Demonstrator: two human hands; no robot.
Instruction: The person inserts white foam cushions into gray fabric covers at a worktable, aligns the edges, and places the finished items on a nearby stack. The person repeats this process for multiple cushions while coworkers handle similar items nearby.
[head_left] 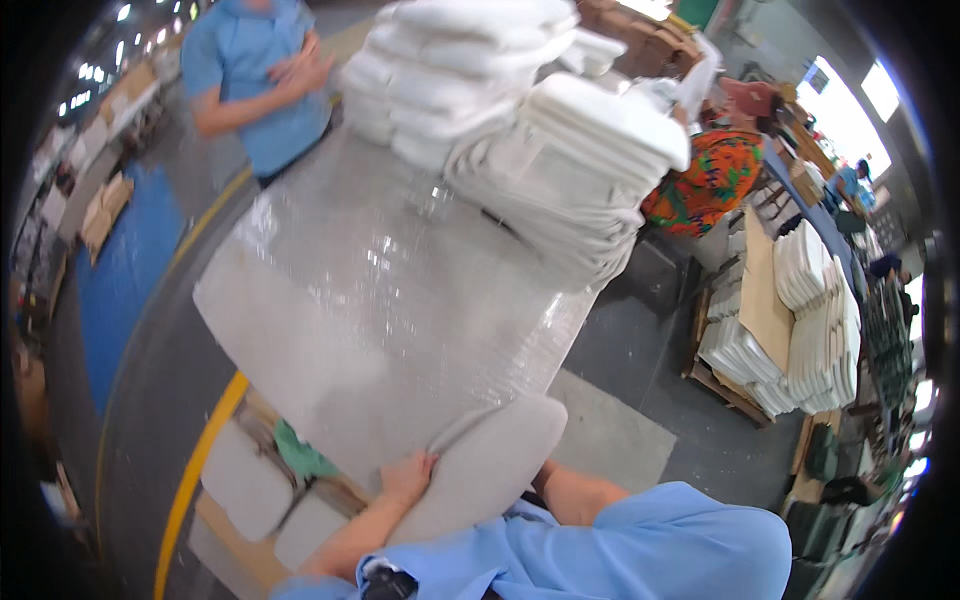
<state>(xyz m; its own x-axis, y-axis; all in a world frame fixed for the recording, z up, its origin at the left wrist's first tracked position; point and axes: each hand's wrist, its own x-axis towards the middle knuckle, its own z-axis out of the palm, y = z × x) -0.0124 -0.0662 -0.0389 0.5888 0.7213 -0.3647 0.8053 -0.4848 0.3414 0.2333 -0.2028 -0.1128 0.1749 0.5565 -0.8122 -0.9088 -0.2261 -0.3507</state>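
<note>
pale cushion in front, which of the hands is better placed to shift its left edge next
Probably the left hand: it grips the left edge of the pale cushion. The right forearm reaches the opposite side, where the right hand is hidden, so its grip cannot be judged.

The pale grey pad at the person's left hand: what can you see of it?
The pale grey pad is smooth, matte and apparently cushioned, with a rounded upper-right end and a darker strip along its upper-left edge. It slants across the front of the film-covered table. The left hand grips its left edge; the right hand, mostly hidden, is at its right. Its lower end meets the blue shirt in view.
</note>
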